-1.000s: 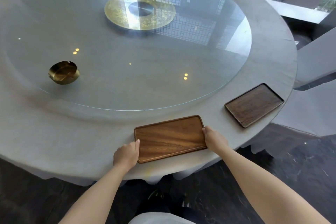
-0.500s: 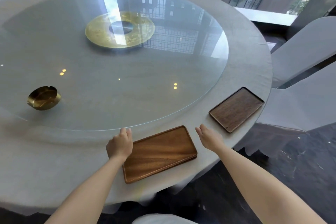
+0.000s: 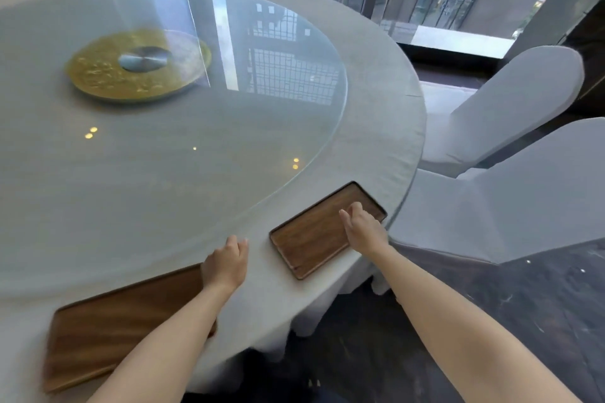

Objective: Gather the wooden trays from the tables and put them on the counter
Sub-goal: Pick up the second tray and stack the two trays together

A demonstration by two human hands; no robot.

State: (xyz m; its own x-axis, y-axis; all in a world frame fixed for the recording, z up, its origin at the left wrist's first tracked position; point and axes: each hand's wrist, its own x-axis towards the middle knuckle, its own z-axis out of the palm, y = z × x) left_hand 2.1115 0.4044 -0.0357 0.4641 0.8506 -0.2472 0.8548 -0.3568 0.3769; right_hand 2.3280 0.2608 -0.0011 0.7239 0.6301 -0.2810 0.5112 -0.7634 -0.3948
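Two wooden trays lie flat on the round table's cloth rim (image 3: 376, 114). The lighter tray (image 3: 108, 324) is at the lower left, partly covered by my left forearm. The darker tray (image 3: 314, 232) lies to its right, close to the table edge. My left hand (image 3: 226, 263) hovers over the lighter tray's right end, fingers loosely apart, holding nothing. My right hand (image 3: 363, 227) is over the darker tray's right half, fingers apart and pointing down onto its surface, gripping nothing.
A glass turntable (image 3: 203, 127) with a gold centre disc (image 3: 137, 64) covers most of the table. Two white-covered chairs (image 3: 510, 98) (image 3: 523, 193) stand tight against the table's right side. Dark floor (image 3: 491, 321) lies below; windows run behind.
Both hands left the lighter tray's ends and shifted right. My right hand moved onto the darker tray. The view swung right, so the lighter tray slid to the lower left and the ashtray left the frame.
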